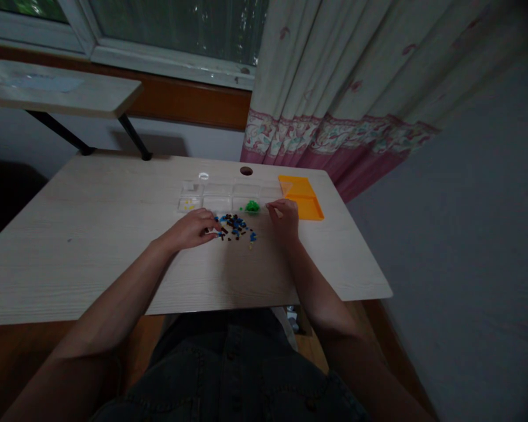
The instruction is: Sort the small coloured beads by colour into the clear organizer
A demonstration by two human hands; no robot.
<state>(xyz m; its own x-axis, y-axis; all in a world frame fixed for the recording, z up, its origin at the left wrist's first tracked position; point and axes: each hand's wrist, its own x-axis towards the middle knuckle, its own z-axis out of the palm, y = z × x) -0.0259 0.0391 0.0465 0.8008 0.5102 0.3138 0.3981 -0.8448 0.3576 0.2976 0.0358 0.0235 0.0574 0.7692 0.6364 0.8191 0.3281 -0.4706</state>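
Bare wooden table (83, 234) is lying open on the left. The left hand (193, 230) is resting palm-down, its curled fingertips touching the scatter of blue and dark pieces (236, 227); I cannot tell whether it is gripping any. The scatter is stretching left to right at mid-table, just in front of the clear compartment box (220, 189), which runs the same way. The right hand (285, 218) is pinching its fingertips together beside the green pieces (252, 206); anything held is too small to see. An orange tray (305, 199) is lying near the right edge, below a curtain (334, 88).
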